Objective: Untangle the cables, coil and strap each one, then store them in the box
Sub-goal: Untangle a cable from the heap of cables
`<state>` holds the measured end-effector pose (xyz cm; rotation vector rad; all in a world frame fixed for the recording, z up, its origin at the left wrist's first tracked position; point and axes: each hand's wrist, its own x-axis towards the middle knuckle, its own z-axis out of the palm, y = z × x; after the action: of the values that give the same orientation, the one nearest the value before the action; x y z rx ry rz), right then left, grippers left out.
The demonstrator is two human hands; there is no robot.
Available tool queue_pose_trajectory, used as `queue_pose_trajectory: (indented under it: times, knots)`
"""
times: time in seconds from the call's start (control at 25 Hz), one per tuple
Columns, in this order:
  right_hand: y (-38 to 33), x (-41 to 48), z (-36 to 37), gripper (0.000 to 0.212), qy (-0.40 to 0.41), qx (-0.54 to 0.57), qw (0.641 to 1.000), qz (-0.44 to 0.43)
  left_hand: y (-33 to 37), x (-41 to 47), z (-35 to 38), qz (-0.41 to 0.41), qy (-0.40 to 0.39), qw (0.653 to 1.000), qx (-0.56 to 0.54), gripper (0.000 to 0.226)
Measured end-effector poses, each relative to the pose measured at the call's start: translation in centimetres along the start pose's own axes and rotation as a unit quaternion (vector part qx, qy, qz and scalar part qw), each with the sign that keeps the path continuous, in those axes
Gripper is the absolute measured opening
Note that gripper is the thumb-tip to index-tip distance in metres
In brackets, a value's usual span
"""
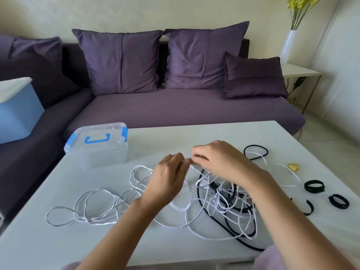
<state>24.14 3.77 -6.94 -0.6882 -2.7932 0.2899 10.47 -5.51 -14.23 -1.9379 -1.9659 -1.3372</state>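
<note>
While the lid sits shut on the clear box [97, 145], both hands work just right of it, above the table [171, 248]. The left hand [167, 178] and right hand [216, 158] each pinch the white cable [192, 167] near its plug end, fingertips nearly meeting. My guess is they're feeding that end back out of the knot. In front of the box it sprawls in loose loops; further right it's snarled with a black cable [255, 145]. The black straps [314, 186] sit farthest right of the box, none used yet.
</note>
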Motion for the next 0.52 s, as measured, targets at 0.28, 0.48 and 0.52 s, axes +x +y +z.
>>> queue_pose_trajectory:
  times: [0.28,0.48,0.52]
  knots:
    - [6.8,-0.9,-1.9,0.035,0.243,0.047,0.958,0.142,-0.6,3.2,-8.0,-0.128,0.179,0.971,-0.093,0.035]
    - [9.6,-0.7,-2.2,0.007,0.244,0.063,0.956,0.153,-3.6,4.5,-8.7,-0.211,0.283,0.921,-0.163,0.035]
    - [9.6,-0.6,-2.1,0.005,0.208,0.076,0.964,0.148,-4.2,4.6,-8.5,-0.238,0.291,0.915,-0.145,0.035]
